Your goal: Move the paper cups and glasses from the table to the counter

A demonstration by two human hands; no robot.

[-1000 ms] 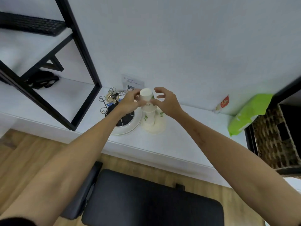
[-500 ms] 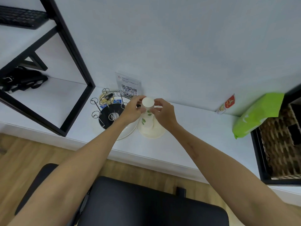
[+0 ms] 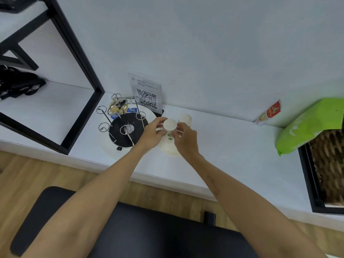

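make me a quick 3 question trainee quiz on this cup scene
1. True or false: both hands grip the upturned white paper cup at the top of the stack.
2. What stands against the wall right behind the round black cup rack with wire loops? A) a white QR code sign B) a kettle C) a potted plant
3. Fill in: the green plastic packet rests partly on a woven ____.

Key
1. True: left hand and right hand hold it from either side.
2. A, the white QR code sign.
3. Basket.
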